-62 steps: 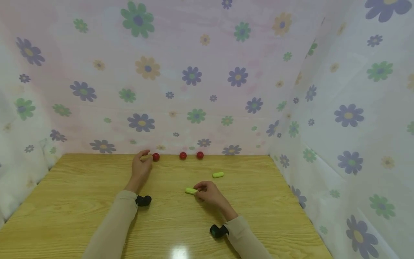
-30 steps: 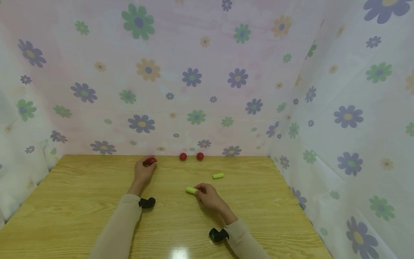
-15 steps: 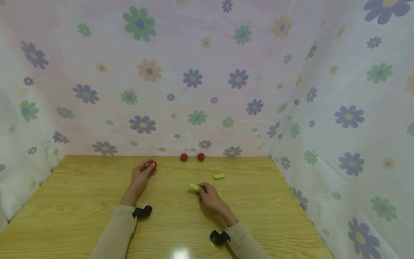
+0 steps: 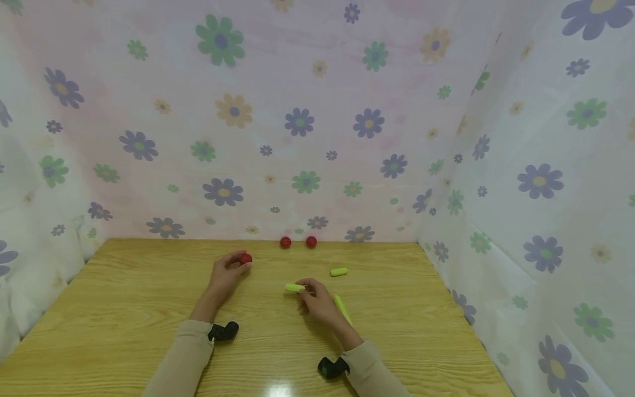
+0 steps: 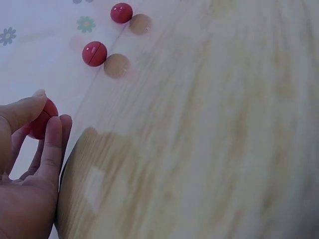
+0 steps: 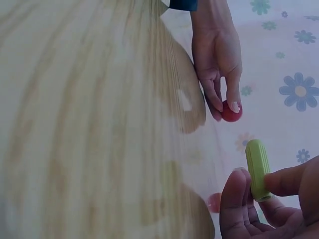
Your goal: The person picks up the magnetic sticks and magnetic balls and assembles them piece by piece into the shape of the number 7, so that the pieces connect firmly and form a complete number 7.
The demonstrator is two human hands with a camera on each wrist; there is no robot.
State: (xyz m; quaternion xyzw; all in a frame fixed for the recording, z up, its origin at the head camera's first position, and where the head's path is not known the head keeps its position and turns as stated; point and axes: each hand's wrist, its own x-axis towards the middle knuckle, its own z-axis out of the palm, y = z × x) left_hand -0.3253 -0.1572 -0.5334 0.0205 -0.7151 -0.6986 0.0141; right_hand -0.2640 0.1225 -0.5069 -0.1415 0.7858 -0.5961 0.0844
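Observation:
My left hand holds a small red ball between thumb and fingers, towards the back left of the table. In the left wrist view a seam runs round this ball. My right hand pinches a short lime-green ribbed stick near the middle of the table. The right wrist view shows the ridges along this stick, with the thumb on one side and fingers on the other. A second lime-green stick lies behind the right hand. Another green stick lies beside the right wrist, partly hidden by it.
Two more red balls sit at the back edge of the wooden table, by the flowered cloth wall. Cloth also rises on the left and right sides. A black wrist device juts from each sleeve.
My left hand has taken hold of the leftmost red ball and brought it nearer and slightly right. My right hand keeps its pinch on the green stick, barely moving; another stick now shows beside its wrist.

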